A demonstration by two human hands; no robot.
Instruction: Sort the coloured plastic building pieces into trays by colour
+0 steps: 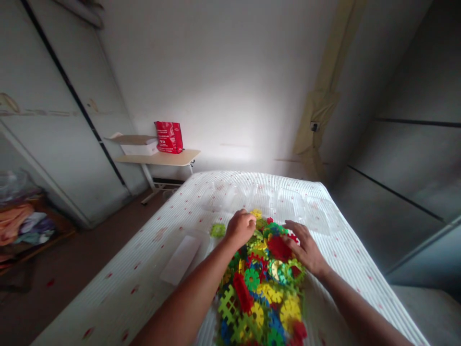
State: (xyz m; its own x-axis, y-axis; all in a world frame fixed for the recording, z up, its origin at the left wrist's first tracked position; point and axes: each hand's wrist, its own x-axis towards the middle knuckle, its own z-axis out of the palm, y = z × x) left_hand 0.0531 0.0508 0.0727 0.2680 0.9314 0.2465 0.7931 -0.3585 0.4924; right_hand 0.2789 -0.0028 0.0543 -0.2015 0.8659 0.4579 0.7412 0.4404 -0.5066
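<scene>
A long pile of interlocking plastic pieces in green, yellow, red and blue lies on the bed between my forearms. At its far left edge is my left hand, fingers curled together; whatever they pinch, if anything, is hidden. A yellow flower-shaped piece shows just past those fingertips. Over the pile's right side my right hand is spread, its thumb touching or just above a round red piece. One light green square piece sits apart, left of my left hand.
Clear plastic trays stand in a row across the far part of the striped bed cover. A white rectangular card or lid lies left of my arm. Beyond the bed, a small table bears a red bag and a white box.
</scene>
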